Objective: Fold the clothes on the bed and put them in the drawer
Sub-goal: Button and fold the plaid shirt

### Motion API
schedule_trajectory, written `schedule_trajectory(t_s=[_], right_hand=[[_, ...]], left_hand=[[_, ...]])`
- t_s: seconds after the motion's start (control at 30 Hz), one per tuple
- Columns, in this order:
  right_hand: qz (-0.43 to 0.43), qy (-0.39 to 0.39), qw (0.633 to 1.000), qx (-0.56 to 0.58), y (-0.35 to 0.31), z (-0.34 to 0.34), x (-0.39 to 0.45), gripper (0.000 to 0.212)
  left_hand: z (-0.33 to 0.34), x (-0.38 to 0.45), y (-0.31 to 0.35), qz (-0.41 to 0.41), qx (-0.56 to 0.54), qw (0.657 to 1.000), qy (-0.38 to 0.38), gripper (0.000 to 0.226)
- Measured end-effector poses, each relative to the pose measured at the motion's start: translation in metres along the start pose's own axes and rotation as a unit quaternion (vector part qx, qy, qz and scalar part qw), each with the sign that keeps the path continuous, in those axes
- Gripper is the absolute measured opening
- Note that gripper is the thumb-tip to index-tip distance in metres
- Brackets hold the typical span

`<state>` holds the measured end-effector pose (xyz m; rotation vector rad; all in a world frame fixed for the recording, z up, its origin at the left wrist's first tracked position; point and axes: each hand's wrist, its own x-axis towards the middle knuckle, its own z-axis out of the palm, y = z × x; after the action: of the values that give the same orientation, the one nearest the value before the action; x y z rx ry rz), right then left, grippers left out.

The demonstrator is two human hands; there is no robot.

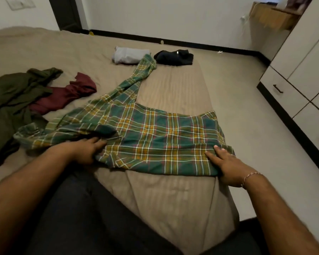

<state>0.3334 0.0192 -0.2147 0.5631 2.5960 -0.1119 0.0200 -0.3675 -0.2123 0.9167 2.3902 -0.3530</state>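
From my head camera: the plaid shirt (pixel 155 137) lies spread on the bed (pixel 173 89), one sleeve stretched toward the far folded clothes — a grey bundle (pixel 130 55) and a dark one (pixel 174 57). My left hand (pixel 85 150) grips its bunched near edge; my right hand (pixel 226 162) presses flat on the hem, fingers straight. Left lie an olive garment (pixel 13 100) and a maroon one (pixel 66 92) — drawers (pixel 284 91) stand right.
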Motion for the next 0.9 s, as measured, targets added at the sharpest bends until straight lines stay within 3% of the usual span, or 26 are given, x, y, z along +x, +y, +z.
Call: schedule_trajectory(t_s=[0.1, 0.17, 0.27, 0.37, 0.43, 0.53, 0.63, 0.7, 0.8, 0.9], right_hand=[[-0.036, 0.039, 0.993, 0.109, -0.035, -0.011, 0.001, 0.112], [-0.091, 0.097, 0.981, 0.141, -0.083, -0.023, 0.005, 0.11], [-0.188, 0.112, 0.964, 0.149, -0.166, -0.034, 0.015, 0.104], [-0.262, 0.092, 0.951, 0.134, -0.238, -0.041, 0.03, 0.104], [-0.295, 0.077, 0.943, 0.135, -0.273, -0.044, 0.037, 0.103], [-0.299, 0.046, 0.925, 0.229, -0.305, -0.044, 0.043, 0.094], [-0.26, 0.05, 0.919, 0.291, -0.316, -0.039, 0.055, 0.086], [-0.251, 0.056, 0.934, 0.249, -0.314, -0.034, 0.06, 0.085], [-0.241, 0.038, 0.948, 0.204, -0.31, -0.03, 0.07, 0.087], [-0.228, 0.037, 0.96, 0.159, -0.302, -0.024, 0.08, 0.088]], left_hand=[[-0.012, -0.026, -0.007, 0.047, -0.172, 0.982, 0.064, 0.086], [-0.01, -0.048, -0.018, 0.053, -0.31, 0.934, 0.172, 0.059], [0.004, -0.064, -0.035, -0.043, -0.404, 0.832, 0.377, 0.041], [0.033, -0.07, -0.06, -0.155, -0.438, 0.753, 0.466, 0.052], [0.059, -0.069, -0.079, -0.193, -0.423, 0.762, 0.45, 0.071], [0.089, -0.062, -0.095, -0.214, -0.368, 0.832, 0.355, 0.102], [0.104, -0.05, -0.106, -0.207, -0.297, 0.847, 0.389, 0.111], [0.095, -0.049, -0.118, -0.254, -0.247, 0.832, 0.426, 0.095], [0.07, -0.052, -0.137, -0.268, -0.208, 0.815, 0.47, 0.035], [0.034, -0.065, -0.143, -0.266, -0.327, 0.729, 0.539, 0.026]])
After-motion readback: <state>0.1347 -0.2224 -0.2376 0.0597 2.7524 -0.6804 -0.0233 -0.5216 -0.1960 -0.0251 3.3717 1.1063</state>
